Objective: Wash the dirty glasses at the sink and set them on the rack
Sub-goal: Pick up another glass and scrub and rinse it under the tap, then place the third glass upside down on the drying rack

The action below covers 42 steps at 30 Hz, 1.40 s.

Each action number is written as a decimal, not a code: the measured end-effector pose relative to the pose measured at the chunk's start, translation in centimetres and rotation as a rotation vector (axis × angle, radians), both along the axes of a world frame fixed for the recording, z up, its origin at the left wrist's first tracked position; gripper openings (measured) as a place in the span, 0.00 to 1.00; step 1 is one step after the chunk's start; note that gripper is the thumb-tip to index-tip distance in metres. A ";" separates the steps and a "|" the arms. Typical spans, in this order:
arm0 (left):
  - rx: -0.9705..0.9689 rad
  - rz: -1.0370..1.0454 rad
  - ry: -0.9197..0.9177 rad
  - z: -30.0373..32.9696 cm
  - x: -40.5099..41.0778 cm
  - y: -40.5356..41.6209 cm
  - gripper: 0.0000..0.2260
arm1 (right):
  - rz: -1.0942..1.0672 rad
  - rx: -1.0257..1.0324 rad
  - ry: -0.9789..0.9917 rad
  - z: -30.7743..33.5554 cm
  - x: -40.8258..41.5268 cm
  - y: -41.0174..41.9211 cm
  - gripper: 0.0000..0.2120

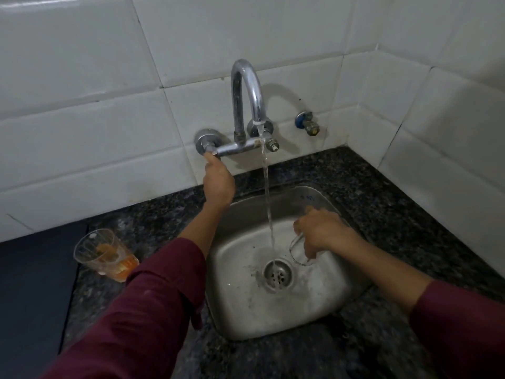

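Water runs in a thin stream from the curved chrome tap [247,86] down to the drain [278,274] of the steel sink [240,310]. My left hand [218,181] reaches up and grips the tap's left valve handle [211,153]. My right hand [319,231] holds a clear glass [296,254] tilted inside the sink, just right of the stream; most of the glass is hidden by my fingers. A second clear glass [103,254] with orange residue at its bottom stands on the counter left of the sink.
Dark speckled granite counter [369,192] surrounds the sink, with white tiled walls behind and to the right. A blue-collared wall valve [307,123] sticks out right of the tap. A dark flat surface [32,283] lies at the far left. No rack is in view.
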<state>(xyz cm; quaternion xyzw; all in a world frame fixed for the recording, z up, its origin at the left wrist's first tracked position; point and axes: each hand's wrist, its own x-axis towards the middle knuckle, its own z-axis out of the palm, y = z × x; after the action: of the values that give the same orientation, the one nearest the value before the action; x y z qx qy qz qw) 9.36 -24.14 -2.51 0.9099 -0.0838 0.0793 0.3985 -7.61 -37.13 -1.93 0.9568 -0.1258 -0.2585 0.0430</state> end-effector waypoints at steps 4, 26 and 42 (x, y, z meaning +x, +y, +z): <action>0.043 -0.070 0.079 0.4 -1.7 1.6 0.17 | 0.034 0.086 -0.048 0.6 -0.2 1.0 0.33; -0.232 -0.439 0.321 -5.3 -12.2 11.0 0.35 | -0.468 1.060 -0.763 -2.5 1.1 11.5 0.24; 0.059 0.452 0.265 -3.1 -7.2 52.0 0.22 | 0.101 1.386 -0.562 3.0 17.3 48.3 0.29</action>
<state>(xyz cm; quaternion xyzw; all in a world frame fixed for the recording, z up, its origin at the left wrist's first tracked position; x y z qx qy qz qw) 2.15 27.82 -5.63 0.9192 0.1724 0.0439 0.3513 9.72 11.12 1.04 0.7993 0.1037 -0.0223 -0.5915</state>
